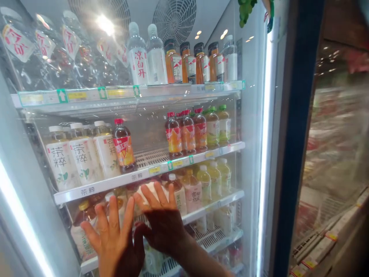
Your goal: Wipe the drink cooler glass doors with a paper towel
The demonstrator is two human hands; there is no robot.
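My left hand (117,238) is raised with its fingers spread, in front of bottles on the third shelf. Beside it, my right hand (163,221) is stretched out too, fingers pointing up and apart. Neither hand shows anything gripped. A whitish patch (148,193) lies just behind the right fingertips; what it is I cannot make out. Left of my hands stands a yellow-capped bottle (83,231), and to their right a white-capped bottle (178,194). Above them, a red-capped iced tea bottle (123,146) stands upright beside white-labelled tea bottles (82,156). Whether my fingers touch anything is unclear.
Several shelves fill this lit cooler. Large water bottles (72,46) and dark-capped amber bottles (187,63) stand on top. More red-capped bottles (188,132) are at right on the second shelf. A bright light strip (263,146) and dark frame (300,146) border the right side.
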